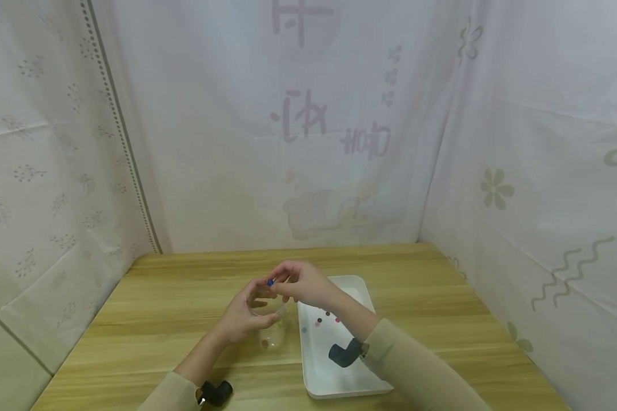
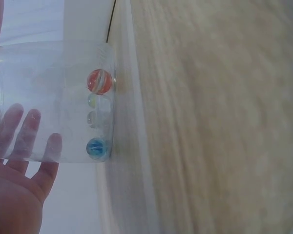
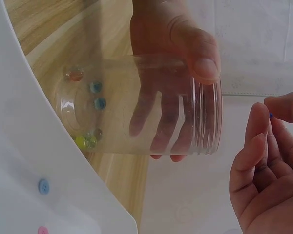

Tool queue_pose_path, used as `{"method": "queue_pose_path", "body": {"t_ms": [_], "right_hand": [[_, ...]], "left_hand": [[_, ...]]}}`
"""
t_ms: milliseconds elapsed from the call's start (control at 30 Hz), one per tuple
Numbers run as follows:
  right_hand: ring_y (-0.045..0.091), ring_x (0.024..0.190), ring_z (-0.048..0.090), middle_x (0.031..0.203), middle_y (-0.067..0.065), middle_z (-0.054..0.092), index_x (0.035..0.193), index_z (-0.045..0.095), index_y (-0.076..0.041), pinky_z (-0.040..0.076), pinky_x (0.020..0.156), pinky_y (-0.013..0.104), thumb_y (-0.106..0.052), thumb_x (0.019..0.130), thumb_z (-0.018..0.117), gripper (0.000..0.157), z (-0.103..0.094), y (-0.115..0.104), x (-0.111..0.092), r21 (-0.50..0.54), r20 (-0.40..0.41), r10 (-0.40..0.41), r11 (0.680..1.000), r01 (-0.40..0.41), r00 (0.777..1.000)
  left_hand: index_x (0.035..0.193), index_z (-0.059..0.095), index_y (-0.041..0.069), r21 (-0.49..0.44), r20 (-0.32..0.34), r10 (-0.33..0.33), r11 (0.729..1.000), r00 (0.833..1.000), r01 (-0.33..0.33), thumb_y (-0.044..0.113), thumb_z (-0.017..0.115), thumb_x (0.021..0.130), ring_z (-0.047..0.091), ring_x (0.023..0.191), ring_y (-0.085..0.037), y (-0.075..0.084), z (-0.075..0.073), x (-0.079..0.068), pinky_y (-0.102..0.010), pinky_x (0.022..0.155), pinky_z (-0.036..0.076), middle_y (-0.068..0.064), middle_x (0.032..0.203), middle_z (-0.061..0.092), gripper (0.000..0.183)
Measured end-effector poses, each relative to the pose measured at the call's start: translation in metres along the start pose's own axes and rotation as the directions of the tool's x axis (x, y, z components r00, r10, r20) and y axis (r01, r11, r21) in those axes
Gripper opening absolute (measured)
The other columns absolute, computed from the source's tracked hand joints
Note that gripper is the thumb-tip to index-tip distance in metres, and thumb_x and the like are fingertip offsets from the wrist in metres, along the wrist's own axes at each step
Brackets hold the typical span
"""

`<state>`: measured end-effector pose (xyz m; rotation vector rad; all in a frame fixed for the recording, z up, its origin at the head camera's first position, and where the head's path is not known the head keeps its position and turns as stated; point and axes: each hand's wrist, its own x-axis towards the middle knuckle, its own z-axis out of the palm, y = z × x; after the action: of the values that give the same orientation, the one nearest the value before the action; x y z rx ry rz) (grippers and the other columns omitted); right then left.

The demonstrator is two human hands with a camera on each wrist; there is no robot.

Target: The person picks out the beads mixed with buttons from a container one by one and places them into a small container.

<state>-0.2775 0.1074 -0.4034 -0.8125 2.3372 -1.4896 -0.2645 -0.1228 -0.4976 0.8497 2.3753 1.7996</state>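
My left hand [image 1: 236, 319] grips a clear plastic jar [image 1: 275, 328] near its threaded rim, thumb on one side and fingers round the other. Inside, at the bottom, lie several glass marbles, among them an orange-red marble [image 2: 99, 81], a blue marble [image 2: 96, 148] and a yellow-green marble [image 3: 90, 141]. Over the jar's mouth, my right hand [image 1: 308, 283] pinches a small dark blue round piece [image 1: 270, 282] between thumb and index finger. Fingertips cover most of that piece in the right wrist view, and I cannot tell whether it is a marble or a button.
A white tray [image 1: 321, 379] lies on the wooden table [image 1: 185, 297], right of the jar and partly under my right forearm. Several small pieces are in it, including a light blue button [image 3: 44, 186] and a pink button [image 3: 42, 230]. Pale printed curtains [image 1: 226, 142] surround the table.
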Motion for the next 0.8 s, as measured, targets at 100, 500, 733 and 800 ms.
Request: {"method": "queue_pose_path", "body": {"t_ms": [100,500,733,800], "right_hand": [[0.019,0.079,0.072,0.108,0.008,0.077,0.125,0.077,-0.015,0.053,0.066,0.029,-0.021,0.103,0.071,0.023,0.001,0.001,0.000,-0.003,-0.002,0.000,1.000,0.000,1.000],[0.021,0.085,0.066,0.129,0.005,0.068,0.139,0.070,-0.023,0.052,0.070,0.029,-0.029,0.102,0.078,0.039,-0.003,0.001,-0.001,0.010,-0.041,0.026,1.000,-0.026,0.999],[0.018,0.082,0.066,0.133,0.012,0.067,0.142,0.069,-0.024,0.051,0.067,0.027,-0.028,0.102,0.078,0.041,-0.016,0.011,0.000,0.047,-0.102,0.024,0.999,-0.020,0.994],[0.020,0.081,0.066,0.135,0.015,0.067,0.142,0.068,-0.024,0.051,0.067,0.027,-0.026,0.102,0.077,0.041,-0.021,0.015,-0.001,0.058,-0.120,0.028,0.998,-0.021,0.992]], "left_hand": [[0.152,0.051,0.014,0.002,0.001,0.004,1.000,1.000,-0.004,0.020,0.085,0.095,0.059,0.139,-0.044,0.000,0.000,0.000,-0.067,0.114,0.051,-0.013,0.150,0.063,0.067],[0.151,0.050,0.009,-0.015,0.001,0.020,1.000,1.000,-0.020,0.017,0.085,0.094,0.061,0.137,-0.043,0.001,0.001,-0.001,-0.069,0.113,0.050,-0.023,0.147,0.063,0.067],[0.151,0.051,0.007,-0.014,-0.005,0.019,1.000,1.000,-0.019,0.017,0.086,0.094,0.062,0.136,-0.043,0.002,0.000,0.000,-0.068,0.113,0.050,-0.027,0.145,0.064,0.068],[0.151,0.051,0.009,-0.014,-0.003,0.014,1.000,1.000,-0.015,0.017,0.086,0.094,0.062,0.136,-0.043,0.003,0.000,0.000,-0.068,0.113,0.050,-0.025,0.146,0.064,0.068]]}}
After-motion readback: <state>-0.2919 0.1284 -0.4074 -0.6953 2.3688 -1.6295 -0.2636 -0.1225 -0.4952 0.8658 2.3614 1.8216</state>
